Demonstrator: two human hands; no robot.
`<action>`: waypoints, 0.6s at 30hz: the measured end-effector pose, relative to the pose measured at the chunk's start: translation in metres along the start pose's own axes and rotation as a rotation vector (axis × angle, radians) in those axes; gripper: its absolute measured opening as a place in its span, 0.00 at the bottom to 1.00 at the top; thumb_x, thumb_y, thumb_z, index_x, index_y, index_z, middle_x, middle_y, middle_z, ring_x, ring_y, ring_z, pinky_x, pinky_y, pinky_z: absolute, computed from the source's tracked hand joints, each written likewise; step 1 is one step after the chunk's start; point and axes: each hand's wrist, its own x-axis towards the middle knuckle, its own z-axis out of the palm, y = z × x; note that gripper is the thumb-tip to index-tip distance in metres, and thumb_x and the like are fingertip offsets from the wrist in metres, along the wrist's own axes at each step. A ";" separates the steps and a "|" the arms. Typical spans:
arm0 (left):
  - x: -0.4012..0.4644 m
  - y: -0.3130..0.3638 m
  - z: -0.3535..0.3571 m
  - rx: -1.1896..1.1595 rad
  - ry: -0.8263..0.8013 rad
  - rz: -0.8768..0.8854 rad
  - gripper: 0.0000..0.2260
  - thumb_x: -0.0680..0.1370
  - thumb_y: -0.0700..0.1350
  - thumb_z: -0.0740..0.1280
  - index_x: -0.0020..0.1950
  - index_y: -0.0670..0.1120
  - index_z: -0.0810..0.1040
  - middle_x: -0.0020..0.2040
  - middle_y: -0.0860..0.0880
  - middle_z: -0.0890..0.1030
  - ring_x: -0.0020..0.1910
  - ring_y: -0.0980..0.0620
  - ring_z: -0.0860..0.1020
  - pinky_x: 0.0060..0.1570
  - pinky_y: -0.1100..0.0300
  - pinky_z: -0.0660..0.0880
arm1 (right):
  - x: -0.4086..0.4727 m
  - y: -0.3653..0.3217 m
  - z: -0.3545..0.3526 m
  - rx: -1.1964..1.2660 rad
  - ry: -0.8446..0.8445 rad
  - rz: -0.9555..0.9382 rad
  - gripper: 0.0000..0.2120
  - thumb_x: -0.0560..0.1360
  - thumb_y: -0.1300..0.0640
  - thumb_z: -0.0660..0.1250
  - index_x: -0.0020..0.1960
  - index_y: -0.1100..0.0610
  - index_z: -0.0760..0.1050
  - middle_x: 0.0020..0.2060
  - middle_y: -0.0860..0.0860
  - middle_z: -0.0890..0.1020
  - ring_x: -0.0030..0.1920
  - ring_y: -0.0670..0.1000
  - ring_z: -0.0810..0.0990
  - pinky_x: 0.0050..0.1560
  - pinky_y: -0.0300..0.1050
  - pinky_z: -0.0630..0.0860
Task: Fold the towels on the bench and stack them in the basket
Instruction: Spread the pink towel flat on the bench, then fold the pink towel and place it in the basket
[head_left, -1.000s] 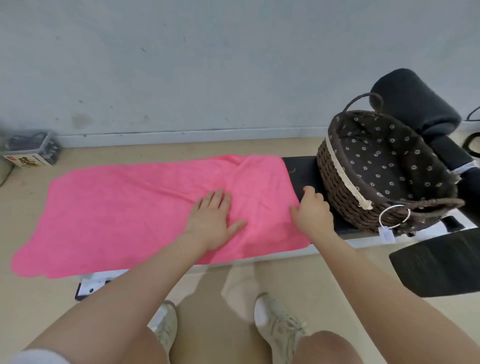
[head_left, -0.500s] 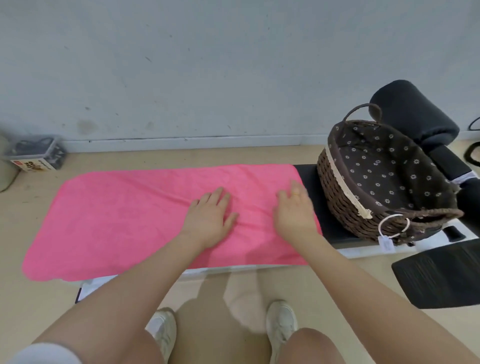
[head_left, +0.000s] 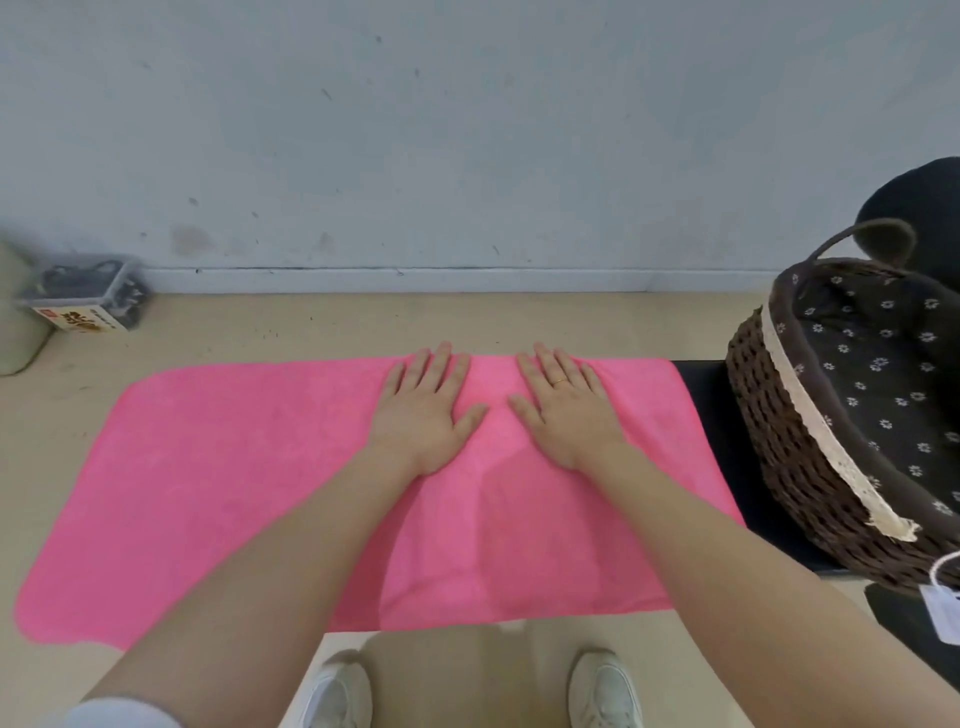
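Note:
A pink towel (head_left: 218, 467) lies spread flat over the black bench (head_left: 698, 384), covering most of it. My left hand (head_left: 423, 410) and my right hand (head_left: 566, 408) rest palm down side by side near the towel's far edge, fingers spread and flat, holding nothing. A dark wicker basket (head_left: 769, 415) with a flowered brown lining and a cream trim stands on the bench's right end, with nothing seen inside it.
A clear plastic box (head_left: 85, 296) of dark items sits on the floor at the far left by the wall. A black padded seat (head_left: 919, 208) rises behind the basket. A white tag (head_left: 943, 616) hangs from the basket. My shoes (head_left: 602, 691) stand below the bench.
Both hands slid forward to the towel's far edge; the right hand moved off the towel's right end onto the cloth beside the left. The view has moved closer and shifted left.

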 end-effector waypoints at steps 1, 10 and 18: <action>-0.002 -0.002 0.002 0.003 0.015 -0.001 0.33 0.77 0.66 0.42 0.77 0.51 0.43 0.78 0.49 0.43 0.77 0.49 0.43 0.74 0.51 0.40 | -0.001 0.003 0.001 -0.003 0.005 0.008 0.29 0.80 0.40 0.44 0.77 0.49 0.44 0.77 0.49 0.45 0.77 0.49 0.44 0.75 0.49 0.40; -0.066 -0.024 0.004 0.044 0.002 -0.049 0.43 0.64 0.71 0.31 0.77 0.53 0.41 0.78 0.49 0.42 0.77 0.50 0.41 0.74 0.50 0.39 | -0.070 0.064 0.001 -0.017 -0.026 0.272 0.30 0.80 0.40 0.41 0.77 0.52 0.39 0.77 0.50 0.42 0.77 0.51 0.41 0.75 0.51 0.41; -0.108 0.018 -0.013 -0.061 -0.078 -0.068 0.33 0.78 0.66 0.44 0.77 0.50 0.43 0.78 0.49 0.42 0.77 0.49 0.43 0.74 0.52 0.43 | -0.136 0.071 -0.018 0.245 0.005 0.359 0.25 0.82 0.47 0.49 0.73 0.62 0.57 0.76 0.57 0.54 0.74 0.58 0.58 0.70 0.55 0.62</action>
